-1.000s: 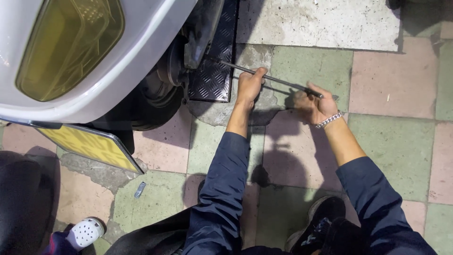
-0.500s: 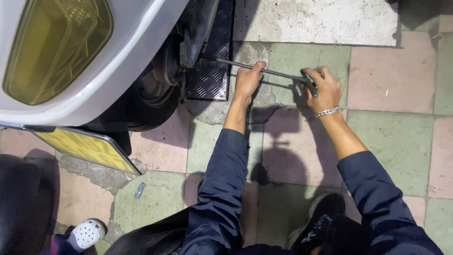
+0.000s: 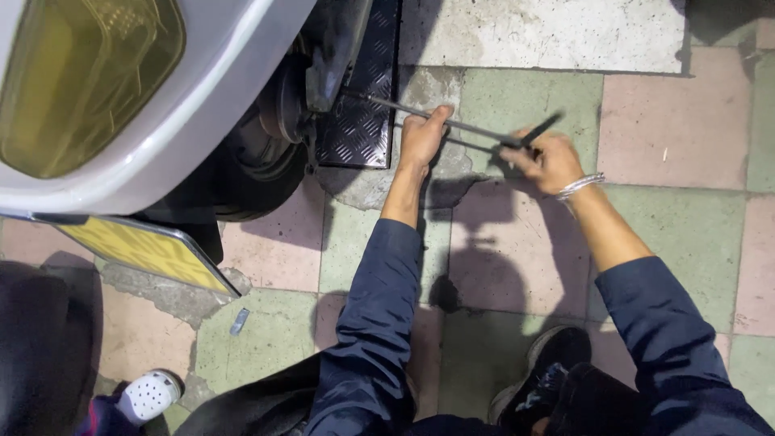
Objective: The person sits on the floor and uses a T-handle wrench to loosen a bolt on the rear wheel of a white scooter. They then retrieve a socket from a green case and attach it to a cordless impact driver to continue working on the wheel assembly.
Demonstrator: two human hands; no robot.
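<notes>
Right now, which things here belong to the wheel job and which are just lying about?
In use:
left hand
right hand
long metal wrench
wheel hub

Lying about:
small grey scrap
white perforated shoe
yellow plate

A: The long thin grey rod [image 3: 464,125] looks like bare metal, dull rather than polished.

B: And the black ramp plate [image 3: 359,97] is metal too, with a raised tread pattern and a faint sheen.

A: The white car bumper [image 3: 186,121] is smooth, glossy painted plastic.

B: The pink and green floor tiles [image 3: 670,121] are matt, rough and chipped. The navy sleeves [image 3: 371,323] are soft cloth.
</notes>
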